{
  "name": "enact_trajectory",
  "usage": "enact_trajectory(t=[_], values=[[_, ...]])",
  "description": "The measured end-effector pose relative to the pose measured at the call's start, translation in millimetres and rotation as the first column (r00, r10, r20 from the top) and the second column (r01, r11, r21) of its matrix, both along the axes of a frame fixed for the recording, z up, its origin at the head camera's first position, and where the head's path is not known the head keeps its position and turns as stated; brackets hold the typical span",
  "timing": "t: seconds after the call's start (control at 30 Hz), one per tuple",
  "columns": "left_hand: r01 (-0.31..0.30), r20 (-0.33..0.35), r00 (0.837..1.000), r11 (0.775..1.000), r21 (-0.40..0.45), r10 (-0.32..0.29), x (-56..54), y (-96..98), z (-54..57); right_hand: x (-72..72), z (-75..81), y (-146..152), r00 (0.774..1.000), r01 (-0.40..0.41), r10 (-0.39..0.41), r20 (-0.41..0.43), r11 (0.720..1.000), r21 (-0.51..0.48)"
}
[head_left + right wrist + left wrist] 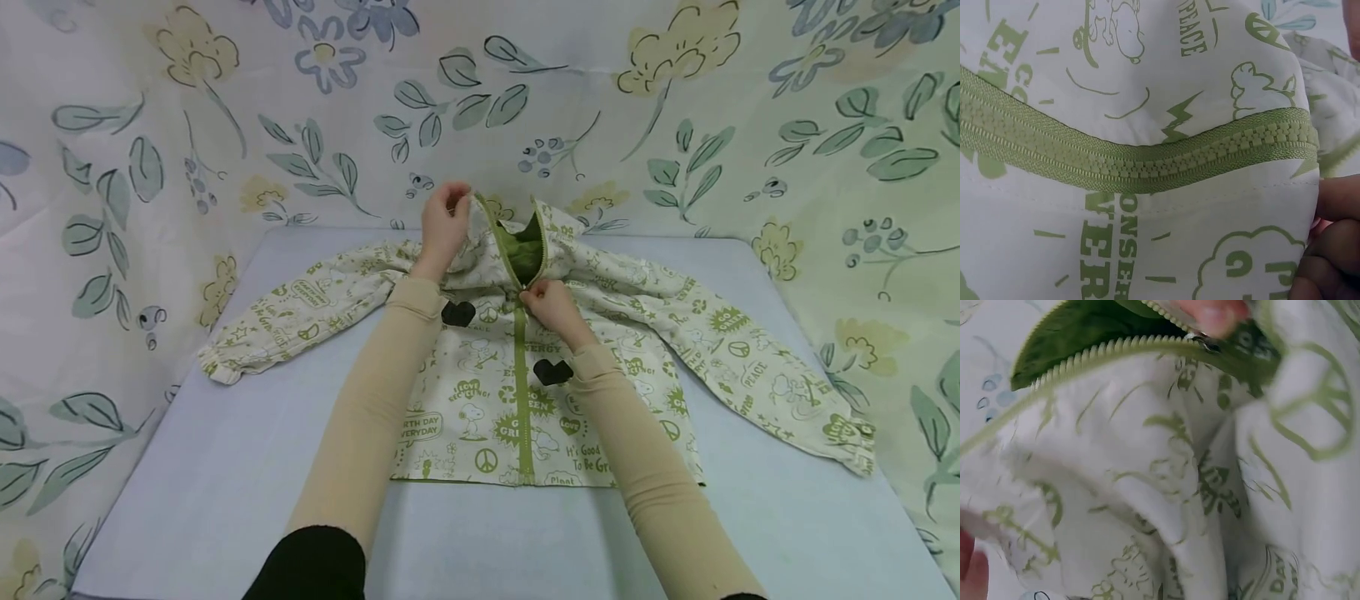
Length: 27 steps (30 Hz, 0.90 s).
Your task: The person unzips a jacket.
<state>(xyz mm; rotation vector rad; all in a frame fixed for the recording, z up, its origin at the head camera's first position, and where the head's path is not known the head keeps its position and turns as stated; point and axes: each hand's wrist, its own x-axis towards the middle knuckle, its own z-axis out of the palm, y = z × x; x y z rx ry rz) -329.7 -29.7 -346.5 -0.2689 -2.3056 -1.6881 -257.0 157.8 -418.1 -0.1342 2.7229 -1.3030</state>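
Note:
A white jacket [480, 450] with green cartoon and slogan prints lies front up, both sleeves spread outward. Its green zipper [1141, 164] is joined from the hem up to the upper chest, and above that the collar parts around a green lining [528, 250]. My left hand [444, 229] pinches the collar edge on the left and holds it raised. At the point where the zipper teeth split, my right hand [555, 310] pinches the zipper slider [1202, 342]. The right fingers [1335, 247] are partly hidden behind the fabric in the right wrist view.
The jacket lies on a white-covered table [225, 492]. Behind and beside it hangs a floral curtain [480, 108]. The left sleeve [300, 312] and right sleeve [757, 375] reach toward the table's side edges.

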Motion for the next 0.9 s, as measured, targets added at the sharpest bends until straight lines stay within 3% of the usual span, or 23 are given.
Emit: enact_trajectory(t=[0.07, 0.13, 0.23, 0.3, 0.37, 0.47, 0.53, 0.6, 0.67, 0.77, 0.83, 0.9], values=[[-0.004, -0.076, 0.997, 0.995, -0.098, -0.003, 0.4, 2.4, -4.0, 0.4, 0.6, 1, 1.000, 0.004, -0.004, -0.003, 1.000, 0.009], [-0.008, -0.191, 0.981, 0.978, -0.209, -0.033, 3.1, 6.2, -7.2, 0.7, 1.5, 1, 1.000, 0.010, -0.010, -0.005, 1.000, 0.018], [0.029, -0.361, 0.916, 0.927, -0.375, -0.175, 12.7, 13.5, -8.2, 0.4, 2.5, 2, 1.000, 0.008, -0.007, -0.009, 0.999, 0.032], [0.109, -0.397, 0.860, 0.876, -0.470, -0.321, 20.8, 18.6, -7.2, -0.4, 2.6, 2, 1.000, 0.004, -0.003, -0.012, 0.999, 0.041], [0.221, -0.338, 0.817, 0.794, -0.566, -0.468, 28.2, 23.3, -5.5, -1.7, 2.2, 3, 1.000, -0.002, 0.002, -0.001, 0.999, 0.038], [0.418, -0.120, 0.773, 0.642, -0.642, -0.623, 34.7, 28.6, -2.9, -4.0, 1.8, 5, 0.999, -0.010, 0.010, 0.030, 1.000, 0.009], [0.516, 0.033, 0.749, 0.552, -0.655, -0.662, 35.3, 30.8, -2.2, -5.1, 1.8, 7, 0.999, -0.012, 0.012, 0.050, 1.000, -0.010], [0.577, 0.144, 0.731, 0.491, -0.653, -0.667, 33.7, 31.7, -3.3, -6.0, 2.2, 8, 0.998, -0.020, 0.020, 0.057, 1.000, -0.008], [0.600, 0.215, 0.725, 0.446, -0.665, -0.655, 30.2, 31.3, -6.1, -6.3, 3.1, 9, 0.998, -0.030, 0.029, 0.062, 1.000, 0.010], [0.609, 0.288, 0.730, 0.396, -0.688, -0.620, 25.1, 28.3, -11.8, -6.8, 4.8, 9, 0.997, -0.054, 0.050, 0.063, 0.997, 0.053], [0.629, 0.342, 0.730, 0.385, -0.675, -0.592, 22.7, 25.1, -15.2, -6.9, 6.0, 10, 0.996, -0.062, 0.057, 0.067, 0.996, 0.068], [0.647, 0.376, 0.730, 0.398, -0.651, -0.571, 21.3, 21.4, -17.9, -6.9, 7.9, 11, 0.996, -0.063, 0.058, 0.074, 0.995, 0.074]])
